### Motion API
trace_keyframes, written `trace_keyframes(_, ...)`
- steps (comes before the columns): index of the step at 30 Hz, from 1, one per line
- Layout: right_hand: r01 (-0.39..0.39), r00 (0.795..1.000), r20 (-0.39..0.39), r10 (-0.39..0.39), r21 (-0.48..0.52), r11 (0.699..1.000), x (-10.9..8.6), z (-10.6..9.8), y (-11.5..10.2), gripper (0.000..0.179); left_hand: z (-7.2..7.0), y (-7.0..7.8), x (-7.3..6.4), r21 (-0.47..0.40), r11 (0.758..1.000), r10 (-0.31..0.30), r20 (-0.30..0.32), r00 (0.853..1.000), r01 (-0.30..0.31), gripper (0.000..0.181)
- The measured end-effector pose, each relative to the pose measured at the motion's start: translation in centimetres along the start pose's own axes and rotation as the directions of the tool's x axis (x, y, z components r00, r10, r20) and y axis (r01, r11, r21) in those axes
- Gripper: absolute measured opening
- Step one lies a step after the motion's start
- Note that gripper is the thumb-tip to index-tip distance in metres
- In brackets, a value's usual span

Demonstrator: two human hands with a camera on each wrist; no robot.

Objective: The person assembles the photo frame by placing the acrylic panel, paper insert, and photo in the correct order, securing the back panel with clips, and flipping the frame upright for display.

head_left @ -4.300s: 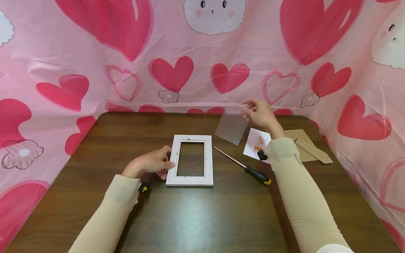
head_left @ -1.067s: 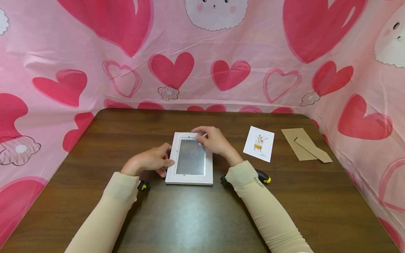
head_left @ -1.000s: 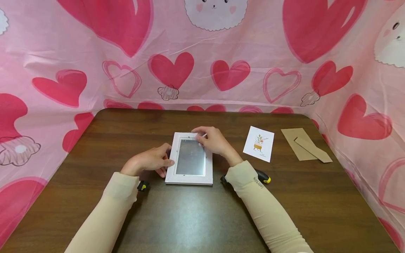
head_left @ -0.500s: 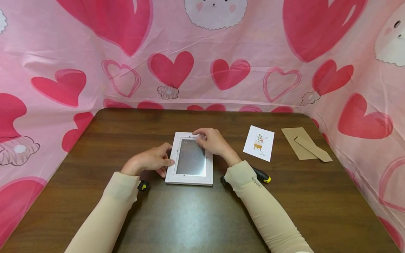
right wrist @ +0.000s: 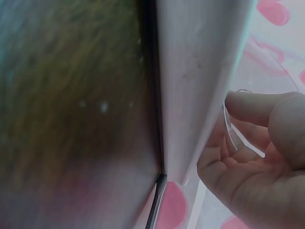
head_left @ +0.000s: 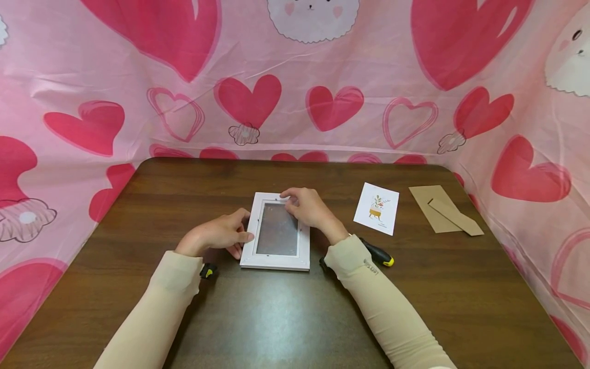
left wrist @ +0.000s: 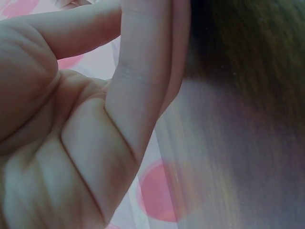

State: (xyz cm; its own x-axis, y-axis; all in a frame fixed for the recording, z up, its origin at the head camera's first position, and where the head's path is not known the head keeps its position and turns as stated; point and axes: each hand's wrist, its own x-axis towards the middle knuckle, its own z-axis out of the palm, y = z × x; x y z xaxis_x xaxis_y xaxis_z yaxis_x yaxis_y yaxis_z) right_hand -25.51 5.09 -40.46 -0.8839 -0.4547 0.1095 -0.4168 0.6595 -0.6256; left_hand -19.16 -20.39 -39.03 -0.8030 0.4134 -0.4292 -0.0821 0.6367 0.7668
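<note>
A white picture frame (head_left: 249, 252) lies flat on the brown table, with a clear plastic sheet (head_left: 277, 230) showing in its opening. My left hand (head_left: 216, 233) grips the frame's left edge, thumb on top and fingers curled at the side. At the top right corner, my right hand (head_left: 311, 207) pinches the clear sheet; its thin shiny edge shows between thumb and fingers in the right wrist view. In that view the white side of the frame (right wrist: 195, 71) rises beside the hand. The left wrist view mostly shows my left palm and bent fingers (left wrist: 138, 71).
A screwdriver (head_left: 379, 253) with a black and yellow handle lies partly behind my right sleeve. Farther right are a white card (head_left: 389, 207) with a plant picture and a brown backing board (head_left: 426, 202) with its stand leg (head_left: 458, 219). Pink heart-printed cloth (head_left: 295, 138) surrounds the table (head_left: 276, 328).
My right hand has brought the clear sheet from the back right into the frame's opening. Over the last second it has shifted very slightly; the left hand keeps its place.
</note>
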Motion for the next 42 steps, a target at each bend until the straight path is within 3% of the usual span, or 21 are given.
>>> trace_keyframes(21,-0.077,0.997,-0.012,0.077,-0.029,0.997,-0.4,0.3,-1.2,0.023,0.0,0.0,0.0,0.005,1.0,-0.015,-0.002,1.0,0.015,0.058)
trace_keyframes(42,-0.105,0.994,-0.053,0.1,-0.099,0.99,-0.3,0.7,-1.3,0.021,0.1,0.0,0.2,0.019,1.0,-0.022,0.0,1.0,0.022,0.059)
